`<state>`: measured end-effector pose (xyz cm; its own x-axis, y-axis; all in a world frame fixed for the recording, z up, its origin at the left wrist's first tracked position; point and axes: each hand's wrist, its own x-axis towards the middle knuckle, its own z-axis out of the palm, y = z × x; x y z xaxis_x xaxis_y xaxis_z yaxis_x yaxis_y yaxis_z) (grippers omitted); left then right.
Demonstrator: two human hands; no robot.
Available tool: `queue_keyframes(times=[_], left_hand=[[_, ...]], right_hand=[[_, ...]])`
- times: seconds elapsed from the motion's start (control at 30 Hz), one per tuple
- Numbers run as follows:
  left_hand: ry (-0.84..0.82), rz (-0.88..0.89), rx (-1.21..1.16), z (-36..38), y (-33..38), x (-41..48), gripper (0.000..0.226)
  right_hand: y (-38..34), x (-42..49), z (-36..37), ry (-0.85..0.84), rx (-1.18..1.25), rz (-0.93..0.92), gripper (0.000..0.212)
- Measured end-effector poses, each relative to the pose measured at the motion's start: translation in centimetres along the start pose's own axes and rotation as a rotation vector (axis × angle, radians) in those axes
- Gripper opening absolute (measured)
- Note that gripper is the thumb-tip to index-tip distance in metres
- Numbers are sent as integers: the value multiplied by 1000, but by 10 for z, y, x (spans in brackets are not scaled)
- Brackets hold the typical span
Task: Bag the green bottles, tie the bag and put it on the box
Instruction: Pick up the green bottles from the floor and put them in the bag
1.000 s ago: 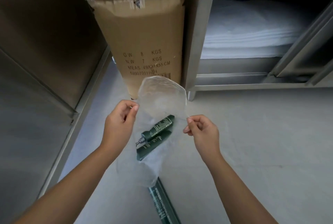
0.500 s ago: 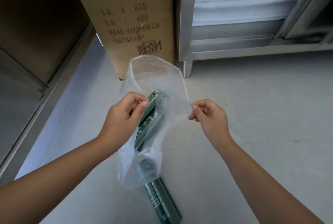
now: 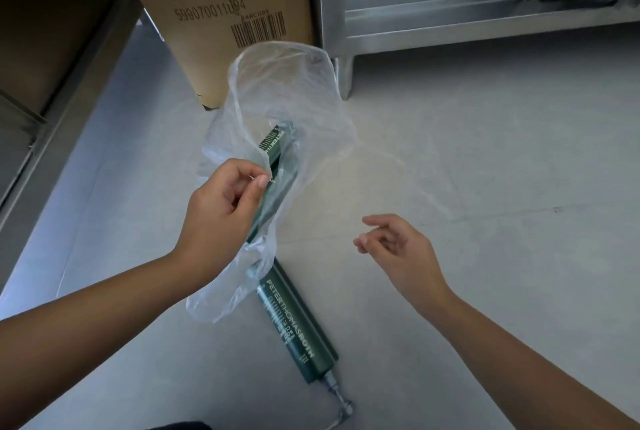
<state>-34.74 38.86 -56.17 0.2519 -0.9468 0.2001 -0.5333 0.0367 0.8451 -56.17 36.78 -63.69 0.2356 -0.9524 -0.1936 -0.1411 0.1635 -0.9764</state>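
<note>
Left of the clear plastic bag [image 3: 304, 90], the left hand [image 3: 221, 218] holds it up off the grey floor [image 3: 485, 187]. Its grip is narrow, thumb and forefinger pinching the bag's near rim. The bag's mouth gapes open upward. Behind the bag stands a cardboard box [image 3: 225, 14] with printed weights and a barcode. Inside the bag a green bottle [image 3: 273, 149] stands on a slant, its printed end toward the mouth; whether a second one lies against it is hard to tell through the film. Just below the bag's hanging bottom, a loose green bottle [image 3: 294, 329] lies flat on the floor, nozzle pointing away from the bag. Right of the bag, apart from it, the right hand [image 3: 398, 249] hovers with a wide, slack grip, holding nothing. Behind and right of the bag stands a steel rack [image 3: 450, 14].
</note>
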Motion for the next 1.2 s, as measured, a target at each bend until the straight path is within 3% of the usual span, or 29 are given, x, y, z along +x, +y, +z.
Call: queue_keyframes(times=[0.23, 0.47, 0.8, 1.2], left_hand=[[45, -48, 5, -11, -2, -7, 19], [64, -110, -25, -27, -3, -17, 20], [78, -82, -13, -47, -7, -26, 17], [89, -45, -24, -52, -1, -28, 17]], right_hand=[[66, -37, 23, -289, -166, 156, 22], [97, -61, 44, -424, -355, 248, 47], [111, -66, 73, -447, -496, 298, 76], [95, -59, 71, -426, -352, 382, 63]])
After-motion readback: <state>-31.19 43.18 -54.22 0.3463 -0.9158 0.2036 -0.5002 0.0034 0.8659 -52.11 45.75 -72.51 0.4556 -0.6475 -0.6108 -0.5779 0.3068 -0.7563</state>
